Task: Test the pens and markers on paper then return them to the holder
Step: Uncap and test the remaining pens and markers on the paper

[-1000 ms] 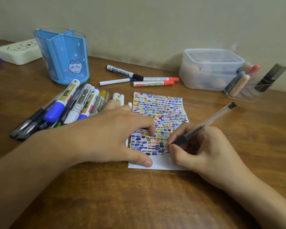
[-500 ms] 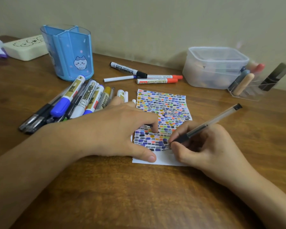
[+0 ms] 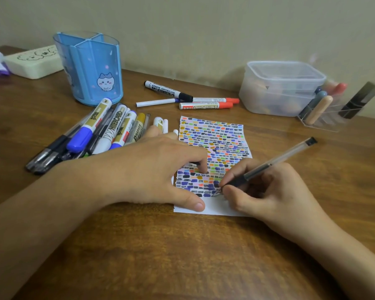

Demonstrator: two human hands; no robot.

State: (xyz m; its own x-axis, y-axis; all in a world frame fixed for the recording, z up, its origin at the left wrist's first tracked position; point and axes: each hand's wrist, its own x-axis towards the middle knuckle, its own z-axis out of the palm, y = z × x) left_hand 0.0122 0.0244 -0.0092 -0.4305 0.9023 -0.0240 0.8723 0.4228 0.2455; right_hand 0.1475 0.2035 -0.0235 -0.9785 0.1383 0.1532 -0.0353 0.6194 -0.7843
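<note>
On the wooden table, one sheet of paper lies at centre, most of it covered with rows of small coloured marks and only a bare white strip along its near edge. Two hands work on it. The left hand rests on the sheet's left side, fingers bent with the tips pressing the paper and the thumb flat on the near left corner. The right hand pinches one clear-barrelled pen between thumb and forefinger, its tip touching the paper at the lowest row of marks and its capped end pointing toward 2 o'clock. At 10 o'clock from the paper lies a loose pile of markers and pens; about ten show, though the left hand hides part of the pile, so the count is uncertain. One blue-capped marker lies on top. At 12 o'clock, four more lie apart from the pile: one black-capped whiteboard marker, two red-capped markers and one thin white pen. One blue divided holder stands at 11 o'clock; no pens rise above its rim. At 1 o'clock sits one lidded translucent tub, its contents blurred, and just beside it a clear rack holding several rounded sticks. One pale case lies at the far left.
</note>
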